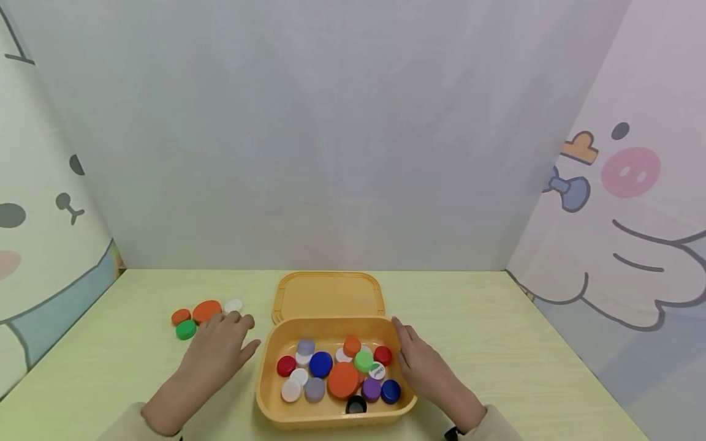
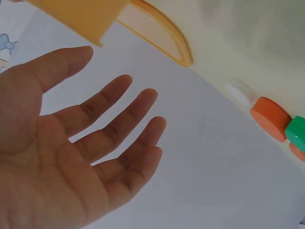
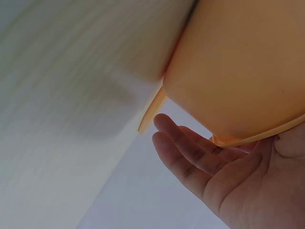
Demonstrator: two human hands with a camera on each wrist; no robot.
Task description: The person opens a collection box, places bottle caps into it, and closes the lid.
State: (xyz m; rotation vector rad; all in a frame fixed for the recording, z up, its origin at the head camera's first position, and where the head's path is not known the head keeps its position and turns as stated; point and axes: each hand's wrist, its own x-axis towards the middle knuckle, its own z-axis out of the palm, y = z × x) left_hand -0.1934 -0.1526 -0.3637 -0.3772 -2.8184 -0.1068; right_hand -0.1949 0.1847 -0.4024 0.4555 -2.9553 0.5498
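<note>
A yellow plastic box [image 1: 265, 392] holds many bottle caps of mixed colours, among them a large orange cap [image 1: 343, 380] and a black cap [image 1: 356, 404]. My right hand [image 1: 427, 367] holds the box's right rim, the thumb over the edge and the fingers along the outer wall. To the left, my left hand [image 1: 217, 349] is above the table with spread, slightly bent fingers; its palm [image 2: 52, 171] is bare. Just beyond it lie a white cap [image 1: 234, 305], a large orange cap [image 1: 207, 311], a small orange cap [image 1: 181, 316] and a green cap [image 1: 185, 329].
Behind the box lies its flat yellow lid [image 1: 330, 295]. The pale wooden table [image 1: 485, 318] ends at a plain light curtain [image 1: 331, 153]. Cartoon-printed cloths [image 1: 623, 245] hang at both sides.
</note>
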